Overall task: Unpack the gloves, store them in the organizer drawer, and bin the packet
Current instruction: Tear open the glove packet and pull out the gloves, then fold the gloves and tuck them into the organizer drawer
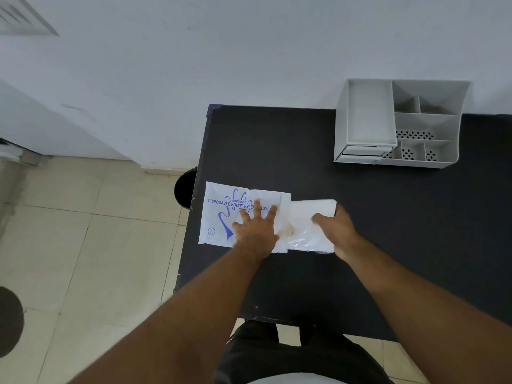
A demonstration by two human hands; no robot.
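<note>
Right grip [333, 225] clasps one glove stack [310, 217] — left hand [256, 225] flat on one packet [221, 212].

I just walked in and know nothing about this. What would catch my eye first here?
First, the white glove packet with blue print, at the left edge of the black table; the left hand presses it flat while the right hand grips the stack of clear gloves sticking out of its right end. Next, the grey organizer at the table's far side, against the wall.
</note>
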